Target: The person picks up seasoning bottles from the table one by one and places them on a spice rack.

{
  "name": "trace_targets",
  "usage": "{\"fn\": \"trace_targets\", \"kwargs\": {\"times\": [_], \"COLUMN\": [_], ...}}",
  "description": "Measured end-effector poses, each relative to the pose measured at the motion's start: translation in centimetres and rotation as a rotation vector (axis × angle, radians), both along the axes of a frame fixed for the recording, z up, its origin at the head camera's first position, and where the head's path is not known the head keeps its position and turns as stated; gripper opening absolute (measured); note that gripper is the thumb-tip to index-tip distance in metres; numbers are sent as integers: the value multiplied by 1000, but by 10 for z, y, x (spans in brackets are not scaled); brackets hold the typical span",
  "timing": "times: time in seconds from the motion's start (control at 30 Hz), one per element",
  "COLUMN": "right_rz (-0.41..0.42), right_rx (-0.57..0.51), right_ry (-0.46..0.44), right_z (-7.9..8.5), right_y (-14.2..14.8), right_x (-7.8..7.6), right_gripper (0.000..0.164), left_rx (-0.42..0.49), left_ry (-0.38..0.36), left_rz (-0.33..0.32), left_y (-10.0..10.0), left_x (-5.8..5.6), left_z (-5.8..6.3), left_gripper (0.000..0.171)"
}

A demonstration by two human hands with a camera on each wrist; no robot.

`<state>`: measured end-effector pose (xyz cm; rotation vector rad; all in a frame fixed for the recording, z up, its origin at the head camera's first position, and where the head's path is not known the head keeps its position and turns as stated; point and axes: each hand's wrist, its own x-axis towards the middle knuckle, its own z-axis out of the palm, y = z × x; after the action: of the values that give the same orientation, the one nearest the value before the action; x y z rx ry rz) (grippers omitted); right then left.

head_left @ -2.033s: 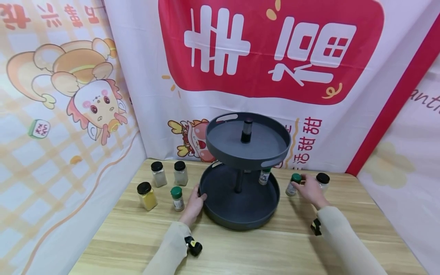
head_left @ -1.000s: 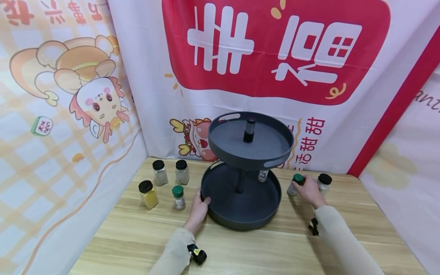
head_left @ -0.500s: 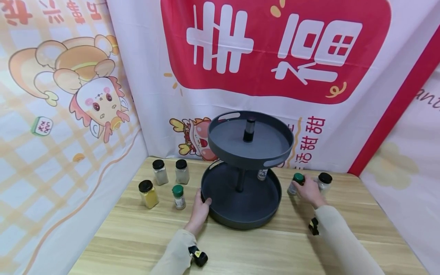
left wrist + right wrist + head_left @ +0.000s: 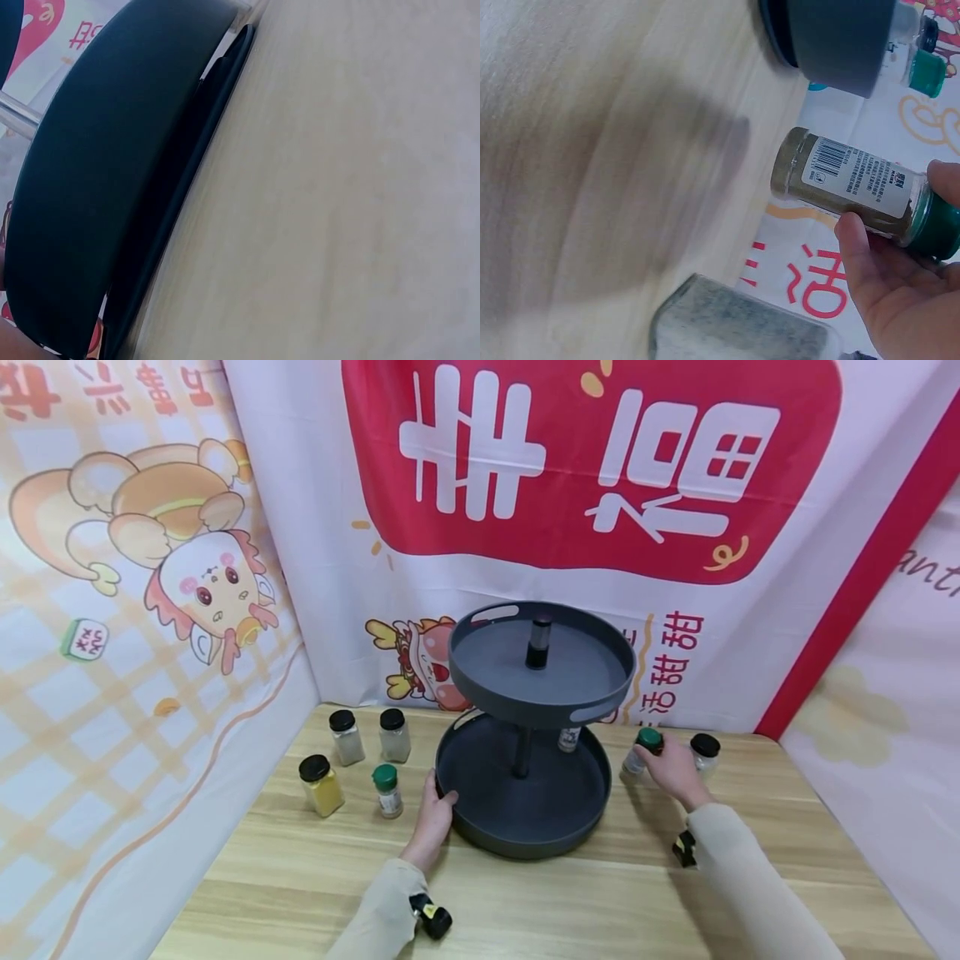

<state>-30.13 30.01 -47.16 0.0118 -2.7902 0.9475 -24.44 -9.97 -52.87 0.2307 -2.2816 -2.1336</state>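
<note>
- One green-capped jar (image 4: 851, 180), pinched in the right hand (image 4: 676, 771), raised above the tabletop (image 4: 570, 906).
- One two-tier tray (image 4: 543, 806) left of it, lower rim (image 4: 525, 848) gripped by the left hand (image 4: 432, 820).

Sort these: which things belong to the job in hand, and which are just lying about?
Likely part of it: left hand, two-tier tray, right hand, held green-capped jar, perhaps other jars.
Apparently background: printed cloth, wrist cameras.
</note>
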Motion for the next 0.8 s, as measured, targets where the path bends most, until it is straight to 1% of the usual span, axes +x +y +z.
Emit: {"fn": "trace_targets", "kwargs": {"times": [0.2, 0.37, 0.5, 0.63, 0.8], "right_rz": [10, 20, 42, 74, 97], "right_rx": [-12, -31, -63, -70, -66], "right_ry": [36, 17, -7, -17, -14], "right_z": [11, 22, 32, 39, 44], "right_y": [-5, -10, -17, -26, -36], "right_x": [6, 10, 13, 17, 19], "right_gripper": [49, 48, 52, 57, 59], "left_rx": [2, 2, 0, 5, 18], "left_ry": [-14, -28, -36, -38, -28], "left_rz": [-3, -2, -5, -12, -18], "left_y": [0, -3, -5, -6, -7], "left_x": [-2, -4, -5, -6, -12], "left_z": [0, 0, 0, 1, 1], "left_gripper": [65, 62, 60, 59, 58]}}
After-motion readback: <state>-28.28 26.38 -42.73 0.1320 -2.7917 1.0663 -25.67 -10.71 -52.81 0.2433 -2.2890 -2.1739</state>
